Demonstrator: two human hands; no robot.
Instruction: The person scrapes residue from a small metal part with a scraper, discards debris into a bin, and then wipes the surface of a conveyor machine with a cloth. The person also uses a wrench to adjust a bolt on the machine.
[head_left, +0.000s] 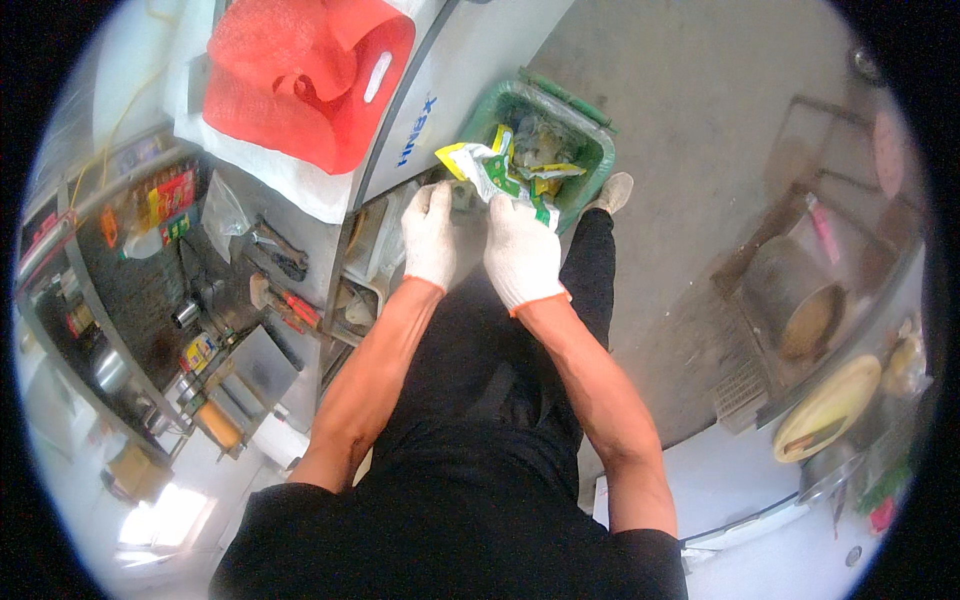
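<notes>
My right hand (523, 251), in a white knit glove with an orange cuff, grips a crumpled green, white and yellow plastic packet (487, 169). The packet is over the near side of a green plastic bin (602, 154). Beside it is my left hand (429, 236), gloved the same way with its fingers curled. Whether those fingers pinch an edge of the packet cannot be made out. Inside the bin lie crumpled clear plastic (536, 139) and another yellow-edged wrapper (559, 171).
A red fabric bag (292, 90) lies on a white appliance top (315, 196) at upper left. Below it, a shelf holds tools, red-handled pliers (301, 309) and packages. At right are a large dark pot (787, 289), a wire rack (741, 390) and an oval yellowish board (825, 412).
</notes>
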